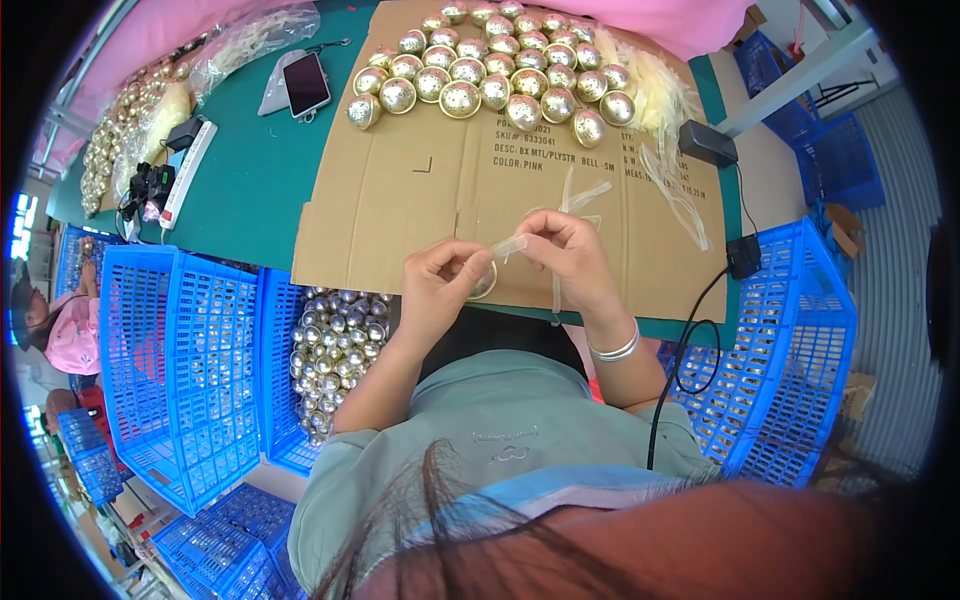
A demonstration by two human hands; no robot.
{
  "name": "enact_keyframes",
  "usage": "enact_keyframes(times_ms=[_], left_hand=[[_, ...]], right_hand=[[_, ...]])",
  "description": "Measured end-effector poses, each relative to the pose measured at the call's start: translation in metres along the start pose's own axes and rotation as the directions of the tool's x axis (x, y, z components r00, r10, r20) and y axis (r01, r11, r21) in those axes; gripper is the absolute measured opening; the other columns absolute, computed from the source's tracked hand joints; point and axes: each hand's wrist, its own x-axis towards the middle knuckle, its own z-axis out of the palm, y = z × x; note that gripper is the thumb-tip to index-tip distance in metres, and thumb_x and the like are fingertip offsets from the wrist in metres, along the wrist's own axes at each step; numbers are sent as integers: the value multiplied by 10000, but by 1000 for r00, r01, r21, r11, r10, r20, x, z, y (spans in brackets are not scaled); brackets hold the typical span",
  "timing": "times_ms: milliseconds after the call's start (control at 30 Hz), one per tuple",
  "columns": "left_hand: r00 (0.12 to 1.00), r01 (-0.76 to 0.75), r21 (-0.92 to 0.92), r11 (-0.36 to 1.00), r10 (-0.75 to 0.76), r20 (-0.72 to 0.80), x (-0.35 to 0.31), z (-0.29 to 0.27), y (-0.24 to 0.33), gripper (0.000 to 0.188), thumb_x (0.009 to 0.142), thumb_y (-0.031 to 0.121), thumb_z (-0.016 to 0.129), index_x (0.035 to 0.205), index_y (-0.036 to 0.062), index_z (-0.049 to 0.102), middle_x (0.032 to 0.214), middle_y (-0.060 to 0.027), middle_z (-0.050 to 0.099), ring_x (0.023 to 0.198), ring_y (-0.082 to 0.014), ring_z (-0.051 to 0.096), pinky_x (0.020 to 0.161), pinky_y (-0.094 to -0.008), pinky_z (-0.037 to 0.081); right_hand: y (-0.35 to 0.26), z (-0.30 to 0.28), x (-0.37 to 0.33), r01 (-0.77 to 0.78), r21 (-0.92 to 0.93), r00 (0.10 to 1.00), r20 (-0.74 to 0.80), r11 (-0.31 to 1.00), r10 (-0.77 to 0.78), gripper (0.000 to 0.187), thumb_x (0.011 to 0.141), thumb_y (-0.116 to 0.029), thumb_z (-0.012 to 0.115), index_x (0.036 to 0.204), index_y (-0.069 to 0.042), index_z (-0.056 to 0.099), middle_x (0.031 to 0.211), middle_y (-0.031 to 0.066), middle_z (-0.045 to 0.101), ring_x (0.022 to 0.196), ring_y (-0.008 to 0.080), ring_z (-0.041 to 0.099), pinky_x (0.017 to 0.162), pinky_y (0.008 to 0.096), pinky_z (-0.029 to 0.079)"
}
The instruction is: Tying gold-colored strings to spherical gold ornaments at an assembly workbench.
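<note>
Over the front part of the cardboard sheet, my two hands are close together. A short, pale translucent ribbon runs between their fingertips. One end is pinched by my left hand, thumb against forefinger. The other end is gripped by my right hand, its fingers curled. Just beneath my left fingers, a shiny gold bell shows in part; whether the ribbon is attached to it I cannot tell. Loose ribbon strips lie beyond my right hand.
Several gold-silver bells cover the far cardboard, beside a bundle of cream ribbons. A phone lies on the green table. Blue crates stand left and right; a black cable hangs at right. Another person sits far left.
</note>
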Motion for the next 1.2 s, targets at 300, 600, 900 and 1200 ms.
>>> enact_keyframes(times_ms=[300, 600, 900, 1200], left_hand=[[993, -87, 167, 982, 99, -67, -1, 0, 3, 60, 850, 32, 652, 843, -25, 668, 719, -2, 601, 623, -35, 518, 538, -172, 383], [983, -156, 321, 934, 179, -43, -4, 1, 14, 39, 817, 27, 665, 820, -8, 681, 667, -6, 562, 560, -42, 454, 493, -183, 327], [966, -249, 264, 932, 257, 5, 11, -32, 1, 76, 751, 36, 702, 806, 39, 649, 764, -30, 586, 813, -179, 493, 709, -285, 419], [923, -365, 298, 882, 384, -5, 17, -11, -3, 77, 762, 52, 709, 801, 33, 645, 781, -31, 614, 812, -195, 501, 705, -300, 429]], right_hand=[[-3, -7, -2, 79, -80, 995, 72, 994, -73, 142, 837, -84, 594, 939, 11, 621, 852, -22, 562, 780, 39, 495, 690, 195, 405], [-4, -2, 2, 47, -238, 999, 22, 970, -43, 52, 844, -40, 600, 884, -7, 604, 745, -49, 522, 650, 14, 430, 581, 173, 360], [-20, -28, -4, -183, 113, 967, 202, 977, 158, 78, 905, -78, 520, 907, -6, 551, 821, 61, 621, 670, 52, 532, 588, 189, 425], [5, 22, -1, 531, -618, 826, 224, 581, -517, 124, 775, -95, 652, 877, -154, 616, 1208, -13, 599, 1145, 256, 437, 953, 418, 343]])
